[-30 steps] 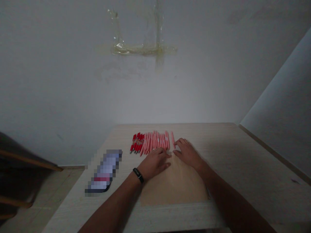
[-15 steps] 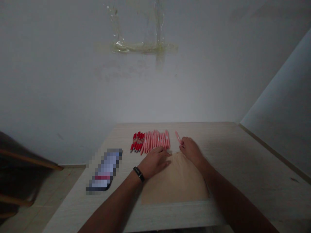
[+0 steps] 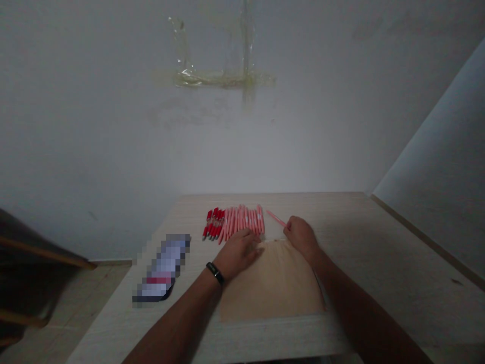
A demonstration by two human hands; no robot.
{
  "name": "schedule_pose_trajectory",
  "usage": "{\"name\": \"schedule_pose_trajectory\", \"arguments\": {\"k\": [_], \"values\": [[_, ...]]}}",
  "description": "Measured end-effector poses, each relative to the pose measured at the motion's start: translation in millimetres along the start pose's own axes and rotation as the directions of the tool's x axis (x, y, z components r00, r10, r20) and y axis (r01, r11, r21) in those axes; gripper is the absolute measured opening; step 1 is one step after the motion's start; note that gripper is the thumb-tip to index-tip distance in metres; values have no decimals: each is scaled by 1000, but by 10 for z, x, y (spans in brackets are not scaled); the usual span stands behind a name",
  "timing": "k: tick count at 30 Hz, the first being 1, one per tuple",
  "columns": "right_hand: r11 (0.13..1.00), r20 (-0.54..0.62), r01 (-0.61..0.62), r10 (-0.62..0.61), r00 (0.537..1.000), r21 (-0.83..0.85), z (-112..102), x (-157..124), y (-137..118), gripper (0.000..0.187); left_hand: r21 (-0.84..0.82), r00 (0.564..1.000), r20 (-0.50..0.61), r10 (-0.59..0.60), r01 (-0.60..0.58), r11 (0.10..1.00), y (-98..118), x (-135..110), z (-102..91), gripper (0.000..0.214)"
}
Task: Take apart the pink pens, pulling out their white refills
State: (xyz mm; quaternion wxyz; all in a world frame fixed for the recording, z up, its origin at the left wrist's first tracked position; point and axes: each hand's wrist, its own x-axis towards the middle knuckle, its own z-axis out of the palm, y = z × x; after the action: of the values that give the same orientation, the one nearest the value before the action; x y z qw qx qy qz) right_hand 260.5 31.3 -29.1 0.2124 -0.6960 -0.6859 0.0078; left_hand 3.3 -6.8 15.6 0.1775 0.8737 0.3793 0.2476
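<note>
You're handling one pink pen [image 3: 276,218], pinched in your right hand [image 3: 302,236]; left hand [image 3: 239,251] rests, grip unclear; next likely wants a steady pinch

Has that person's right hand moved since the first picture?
Yes. The right hand has shifted to the right, farther from the row of pink pens, judged against the wall tape.

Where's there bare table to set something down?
Widest: the table's right side, between the right forearm and the right-hand wall. Smaller: a strip between the pens and back wall, and a gap between the pixelated item and left forearm. Crowded: the middle, where left hand, right hand with its pink pen, pens and flat tan piece sit close.
</note>
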Motion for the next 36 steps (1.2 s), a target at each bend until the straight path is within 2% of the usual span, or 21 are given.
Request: {"name": "schedule_pose_trajectory", "arguments": {"k": [3, 7, 11, 14, 16, 20, 26, 32, 36], "values": [[999, -31, 11, -10, 999, 39, -63, -2, 4, 6, 4, 997, -45, -55, 55, 998, -17, 6, -1, 17], [978, -75, 106, -94, 993, 177, -179, -27, -6, 2, -49, 978, -154, -144, 138, 989, -97, 9, 37, 15], [910, -31, 254, -258, 966, 329, -290, -82, -48, 3, -108, 926, -283, -251, 229, 967, -187, 11, 71, 29], [852, -7, 343, -371, 929, 396, -344, -132, -108, 2, -117, 919, -321, -229, 201, 973, -191, 14, 47, 40], [829, 7, 372, -412, 911, 418, -366, -163, -160, 1, -98, 933, -308, -185, 162, 982, -163, 14, 17, 37], [807, 33, 401, -459, 888, 433, -386, -209, -248, 1, -37, 978, -190, -88, 83, 996, -105, 10, -19, 16], [790, 46, 450, -513, 857, 417, -377, -222, -277, 3, 39, 986, -157, -49, 56, 998, -116, 7, -10, 13], [788, 54, 445, -513, 857, 425, -377, -221, -284, 8, 110, 993, -110, -46, 58, 992, -147, 0, -26, 13], [763, 68, 460, -545, 836, 454, -343, -218, -262, 13, 114, 996, -77, -34, 43, 993, -167, -1, -23, 7]]}}
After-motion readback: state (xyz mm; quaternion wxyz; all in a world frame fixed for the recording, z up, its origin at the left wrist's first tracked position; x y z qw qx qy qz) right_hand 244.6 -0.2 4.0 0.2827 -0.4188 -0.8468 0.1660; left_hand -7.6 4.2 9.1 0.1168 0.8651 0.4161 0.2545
